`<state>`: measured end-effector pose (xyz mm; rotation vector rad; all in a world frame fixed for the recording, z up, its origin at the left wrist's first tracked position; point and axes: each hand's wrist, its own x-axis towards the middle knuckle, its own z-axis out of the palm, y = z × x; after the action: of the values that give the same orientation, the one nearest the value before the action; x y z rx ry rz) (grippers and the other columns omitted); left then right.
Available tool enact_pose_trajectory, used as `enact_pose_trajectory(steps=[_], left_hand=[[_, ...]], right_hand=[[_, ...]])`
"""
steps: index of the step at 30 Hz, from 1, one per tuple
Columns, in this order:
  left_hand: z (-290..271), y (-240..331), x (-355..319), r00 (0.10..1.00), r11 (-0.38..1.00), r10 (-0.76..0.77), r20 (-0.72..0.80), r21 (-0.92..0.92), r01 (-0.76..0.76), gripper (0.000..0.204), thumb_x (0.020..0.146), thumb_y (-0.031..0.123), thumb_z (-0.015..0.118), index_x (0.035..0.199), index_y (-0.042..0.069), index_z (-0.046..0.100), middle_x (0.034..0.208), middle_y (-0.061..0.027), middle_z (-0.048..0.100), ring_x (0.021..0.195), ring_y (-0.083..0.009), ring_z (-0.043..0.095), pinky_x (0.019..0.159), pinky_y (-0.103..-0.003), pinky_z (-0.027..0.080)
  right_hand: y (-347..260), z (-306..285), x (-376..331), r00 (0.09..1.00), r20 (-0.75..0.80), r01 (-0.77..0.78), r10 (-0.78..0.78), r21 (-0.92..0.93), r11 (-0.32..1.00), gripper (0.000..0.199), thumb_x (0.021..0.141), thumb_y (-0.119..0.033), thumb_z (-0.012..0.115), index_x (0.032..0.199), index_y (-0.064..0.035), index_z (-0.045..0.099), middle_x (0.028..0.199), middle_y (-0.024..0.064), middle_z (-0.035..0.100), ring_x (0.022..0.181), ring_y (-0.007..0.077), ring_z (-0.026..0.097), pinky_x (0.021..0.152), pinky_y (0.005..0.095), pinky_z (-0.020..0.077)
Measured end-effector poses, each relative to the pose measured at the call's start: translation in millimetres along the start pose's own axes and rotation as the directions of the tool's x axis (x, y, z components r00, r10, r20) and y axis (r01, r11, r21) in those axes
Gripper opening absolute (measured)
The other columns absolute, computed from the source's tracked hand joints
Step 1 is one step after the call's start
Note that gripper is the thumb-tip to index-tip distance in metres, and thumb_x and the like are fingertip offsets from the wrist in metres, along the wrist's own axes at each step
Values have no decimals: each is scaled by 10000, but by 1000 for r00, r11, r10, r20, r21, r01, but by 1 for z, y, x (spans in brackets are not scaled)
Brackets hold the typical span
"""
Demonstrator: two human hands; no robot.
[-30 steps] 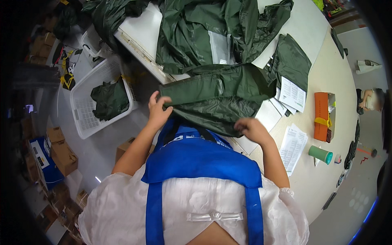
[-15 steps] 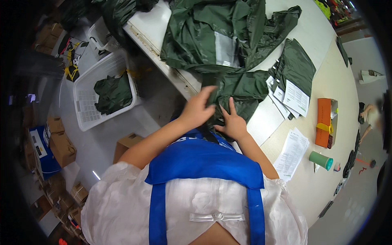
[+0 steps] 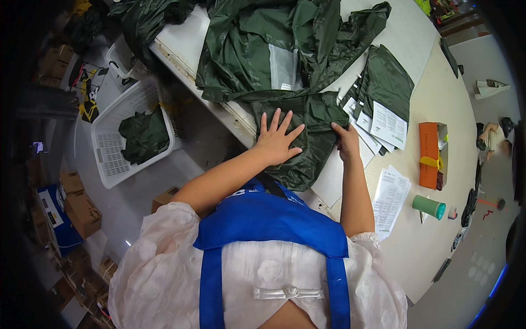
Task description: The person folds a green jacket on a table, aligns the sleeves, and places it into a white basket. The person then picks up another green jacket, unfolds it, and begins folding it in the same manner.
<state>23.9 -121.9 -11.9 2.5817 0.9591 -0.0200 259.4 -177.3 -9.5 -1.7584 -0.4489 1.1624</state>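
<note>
A dark green, shiny garment [image 3: 246, 49] lies spread over the white table, its lower part folded and hanging over the near edge. My left hand [image 3: 276, 141] lies flat on that lower part with its fingers spread. At the right edge of the same cloth, my right hand [image 3: 346, 140] pinches the fabric between thumb and fingers. A whitish panel [image 3: 284, 67] shows inside the garment. Just right of my right hand lies a stack of folded green pieces [image 3: 390, 82] with white printed sheets [image 3: 389, 125] among them.
Printed papers [image 3: 391, 198], an orange box [image 3: 429, 156] and a green thread cone [image 3: 428, 207] sit along the table's right side. A white basket [image 3: 107, 164] holding green cloth stands on the floor at left. Cardboard boxes [image 3: 82, 211] are at far left.
My left hand has come down flat on the cloth with fingers spread. My right hand has moved right and up to the cloth's edge and closed on it. The view has shifted slightly.
</note>
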Motion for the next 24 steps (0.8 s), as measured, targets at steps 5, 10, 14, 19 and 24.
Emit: enact_pose_trajectory(steps=[5,10,14,19,24], left_hand=[[12,-9,6,997,992,-38,74,-117,46,704,854,612,419,1451,284,241,1531,-142,75,1394,-410,-2,1064,-611,-50],[-28,-39,-26,991,936,57,122,-351,-10,432,827,351,576,1148,63,559,1250,-143,500,1185,-339,434,996,-437,335],[-34,-46,-36,925,903,-3,-380,-398,-161,304,828,235,588,1074,58,609,1062,-115,599,1013,-324,551,844,-371,473],[2,-40,-17,994,991,109,-6,-80,-109,497,878,465,503,1344,297,456,1514,-185,111,1388,-426,38,1098,-561,45],[14,-45,-20,991,991,133,-17,-26,-133,582,869,523,484,1405,346,340,1524,-158,88,1399,-395,10,1099,-555,5]], right_hand=[[-35,45,-57,780,353,598,-517,-177,782,422,772,-125,686,1179,-93,577,951,72,619,734,187,626,650,287,495],[-33,74,-61,723,647,690,-243,-689,219,452,778,-283,676,1219,-287,578,1339,43,457,826,271,644,740,357,516],[-21,74,-62,686,699,719,-204,-609,334,461,782,-309,678,1224,-221,578,1392,90,422,859,260,648,746,367,516],[-20,24,-28,835,292,544,-467,-562,623,319,800,-57,652,1117,-82,617,1039,114,643,841,213,641,705,287,507],[-16,-14,-41,797,370,316,-478,-929,-192,823,709,-223,716,1409,-110,298,1435,128,340,1335,349,286,1074,482,250]])
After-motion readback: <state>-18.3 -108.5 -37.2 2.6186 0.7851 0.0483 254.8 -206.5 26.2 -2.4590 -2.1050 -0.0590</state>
